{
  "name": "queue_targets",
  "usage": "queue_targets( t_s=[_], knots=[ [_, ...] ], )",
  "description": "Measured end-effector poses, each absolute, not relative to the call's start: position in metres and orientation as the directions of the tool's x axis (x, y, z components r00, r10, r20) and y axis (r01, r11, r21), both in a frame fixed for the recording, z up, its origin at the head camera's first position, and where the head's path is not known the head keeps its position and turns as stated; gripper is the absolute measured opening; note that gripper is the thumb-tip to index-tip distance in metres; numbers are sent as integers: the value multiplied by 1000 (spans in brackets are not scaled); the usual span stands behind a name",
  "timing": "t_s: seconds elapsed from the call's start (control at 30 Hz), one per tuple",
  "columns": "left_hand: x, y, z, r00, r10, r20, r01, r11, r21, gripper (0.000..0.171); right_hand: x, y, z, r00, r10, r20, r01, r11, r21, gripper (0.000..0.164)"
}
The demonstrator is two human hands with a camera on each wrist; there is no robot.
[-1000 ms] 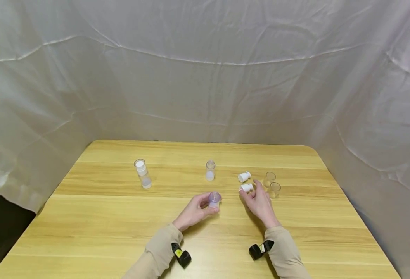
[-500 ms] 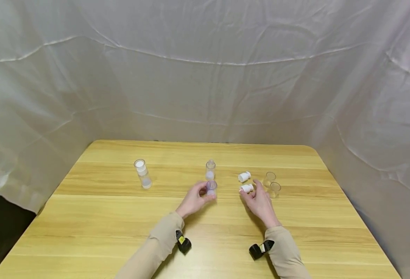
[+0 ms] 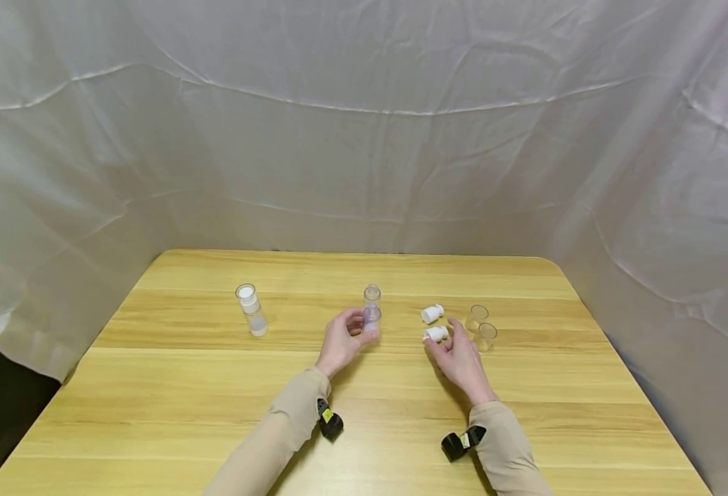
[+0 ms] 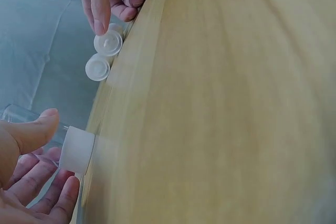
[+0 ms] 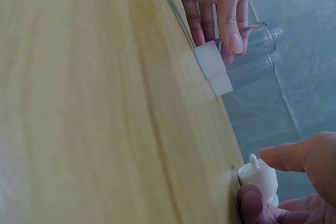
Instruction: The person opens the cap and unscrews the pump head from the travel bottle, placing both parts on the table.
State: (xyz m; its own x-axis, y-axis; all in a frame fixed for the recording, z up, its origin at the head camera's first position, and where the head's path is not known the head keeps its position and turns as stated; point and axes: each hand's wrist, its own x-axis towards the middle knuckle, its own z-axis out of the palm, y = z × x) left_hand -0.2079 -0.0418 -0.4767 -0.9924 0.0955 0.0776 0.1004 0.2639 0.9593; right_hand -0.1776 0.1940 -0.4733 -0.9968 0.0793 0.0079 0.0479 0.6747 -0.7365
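Observation:
Between the thumb and fingers of my left hand (image 3: 341, 342), a clear bottle (image 3: 371, 317) with a white base (image 4: 77, 150) is held upright, its base right at the table. Just behind it stands a matching clear bottle (image 3: 372, 296), partly hidden by the held one in the head view. My right hand (image 3: 465, 362) has its thumb and fingers round a small white pump head (image 3: 436, 333) lying on its side; a short stem (image 5: 254, 162) shows in its open end. A second white pump head (image 3: 432, 314) lies right behind that one.
Two clear caps (image 3: 486, 335) stand just right of the right hand. At the left of the wooden table (image 3: 153, 399) stands an assembled bottle (image 3: 251, 310) with a white pump under a clear cap. Grey fabric (image 3: 364, 151) hangs round the table's back and sides.
My left hand has carried its bottle forward and slightly left, up close to the standing bottle. My right hand has stayed at the same pump head.

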Motion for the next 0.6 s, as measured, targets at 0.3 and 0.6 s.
queue_targets(
  t_s=[0.3,0.6],
  knots=[
    [-209,-42,-477,-993,91,80,102,265,959,43,-178,194,-473,-996,85,2,56,677,-734,76],
    [-209,-41,-478,-991,87,99,119,276,954,42,-178,195,-474,-997,81,7,50,678,-734,75]
  ],
)
